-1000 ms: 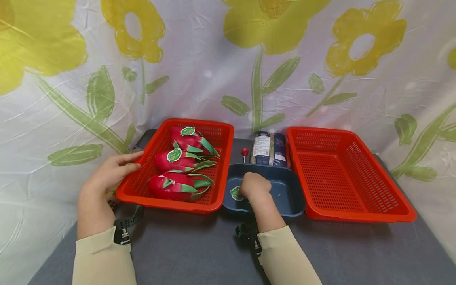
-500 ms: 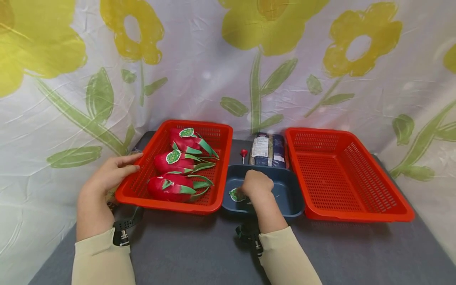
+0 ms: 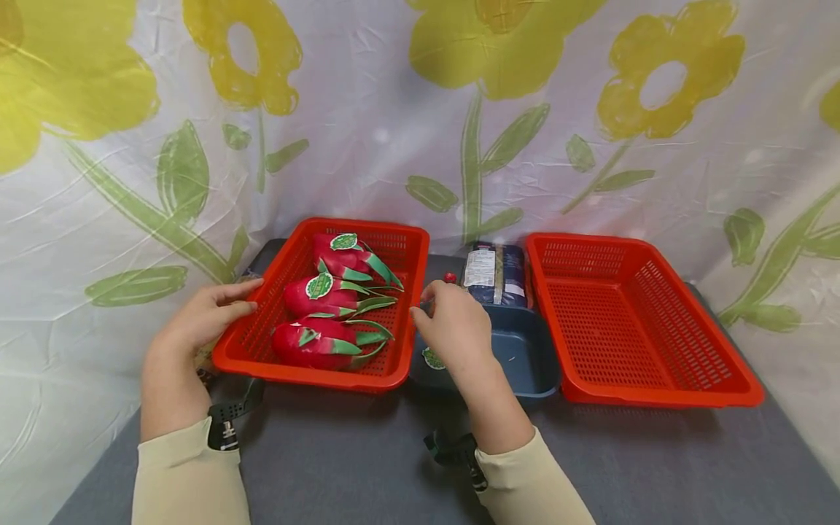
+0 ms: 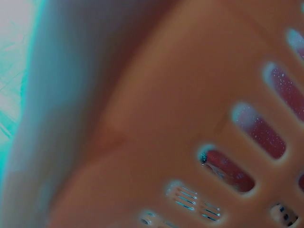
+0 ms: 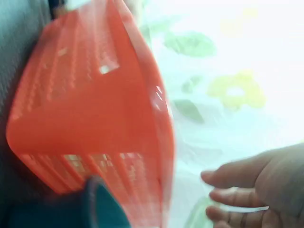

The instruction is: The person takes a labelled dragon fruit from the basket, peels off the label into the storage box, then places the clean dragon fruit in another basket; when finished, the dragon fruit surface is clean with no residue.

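Observation:
Three dragon fruits (image 3: 321, 344) with green leaf tips lie in the left red basket (image 3: 377, 380); two show green-and-white stickers. My left hand (image 3: 200, 321) is at this basket's left rim, thumb and forefinger stretched toward it; its other fingers are hidden. My right hand (image 3: 456, 324) is over the left part of a dark blue basin (image 3: 525, 354), beside the basket's right rim. In the right wrist view, the right hand's fingers (image 5: 237, 173) are loosely extended and hold nothing. A round green-and-white label (image 3: 433, 359) shows in the basin, partly covered by this hand.
A second red basket (image 3: 630, 397) stands right of the basin. Behind the basin lie a blue package (image 3: 495, 273) with a white label and a red lollipop (image 3: 450, 278), its stick hidden by the right hand. A flowered cloth (image 3: 367, 160) hangs behind the grey table (image 3: 341, 452).
My right hand has risen from inside the basin, moving up and left toward the left basket's rim, and its fingers have loosened. The left hand and dragon fruits have stayed in place.

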Available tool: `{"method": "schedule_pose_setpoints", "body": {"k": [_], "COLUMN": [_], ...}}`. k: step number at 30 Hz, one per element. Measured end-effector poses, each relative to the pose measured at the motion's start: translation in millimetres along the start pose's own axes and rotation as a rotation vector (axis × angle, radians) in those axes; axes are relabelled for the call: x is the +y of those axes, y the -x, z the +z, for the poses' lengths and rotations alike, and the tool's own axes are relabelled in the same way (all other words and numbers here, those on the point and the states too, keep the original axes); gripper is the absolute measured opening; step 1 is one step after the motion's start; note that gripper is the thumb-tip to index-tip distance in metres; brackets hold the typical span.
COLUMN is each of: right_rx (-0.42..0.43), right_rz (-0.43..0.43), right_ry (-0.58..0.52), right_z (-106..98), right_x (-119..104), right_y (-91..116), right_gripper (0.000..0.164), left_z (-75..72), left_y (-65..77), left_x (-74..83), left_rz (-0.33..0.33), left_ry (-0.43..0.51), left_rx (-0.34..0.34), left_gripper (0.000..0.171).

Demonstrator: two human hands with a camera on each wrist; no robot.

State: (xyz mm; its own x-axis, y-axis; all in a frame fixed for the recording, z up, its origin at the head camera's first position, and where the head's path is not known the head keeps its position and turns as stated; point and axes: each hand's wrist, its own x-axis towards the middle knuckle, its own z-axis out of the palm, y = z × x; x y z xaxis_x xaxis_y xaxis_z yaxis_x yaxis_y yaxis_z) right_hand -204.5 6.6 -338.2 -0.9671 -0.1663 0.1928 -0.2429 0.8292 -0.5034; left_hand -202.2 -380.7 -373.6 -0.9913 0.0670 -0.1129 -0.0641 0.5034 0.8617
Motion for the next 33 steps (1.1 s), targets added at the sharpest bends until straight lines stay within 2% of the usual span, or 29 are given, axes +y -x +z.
{"method": "schedule_pose_setpoints", "body": {"k": [6,11,14,18,23,26,29,33], "right_rx": [-0.04,-0.116,-0.18,-0.249,-0.291,-0.304,-0.304,-0.249], "right_rz": [-0.209,-0.317,-0.341,-0.329,-0.275,-0.28,-0.322,-0.39], "right_ry": [-0.112,-0.144,-0.098,0.03,0.125,0.133,0.102,0.034], "right_z": [19,43,56,65,67,70,72,70], "right_x": [-18,-32,-39,-47,-51,-54,-57,-57], "right_y": [5,8,9,9,5,2,-1,-1], "right_gripper": [0.029,0.034,0.039,0.042,0.03,0.022,0.022,0.023], "left_z": [-0.3,-0.8,-1.1,0.2,4.1,4.7,3.6,1.5], "left_y": [0.3,1.1,0.8,-0.1,-1.3,-0.4,1.0,0.6], "left_x": [-0.8,-1.2,-1.5,-1.4,0.2,-0.8,-2.2,-2.9], "left_rz": [-0.003,-0.002,0.002,-0.008,-0.01,-0.009,-0.002,-0.001], "left_ry": [-0.015,-0.013,-0.024,-0.011,0.029,0.051,0.034,0.034], "left_rx": [0.004,0.007,0.007,0.004,0.007,0.011,0.019,0.015], "left_gripper": [0.056,0.056,0.056,0.057,0.056,0.056,0.056,0.057]}}
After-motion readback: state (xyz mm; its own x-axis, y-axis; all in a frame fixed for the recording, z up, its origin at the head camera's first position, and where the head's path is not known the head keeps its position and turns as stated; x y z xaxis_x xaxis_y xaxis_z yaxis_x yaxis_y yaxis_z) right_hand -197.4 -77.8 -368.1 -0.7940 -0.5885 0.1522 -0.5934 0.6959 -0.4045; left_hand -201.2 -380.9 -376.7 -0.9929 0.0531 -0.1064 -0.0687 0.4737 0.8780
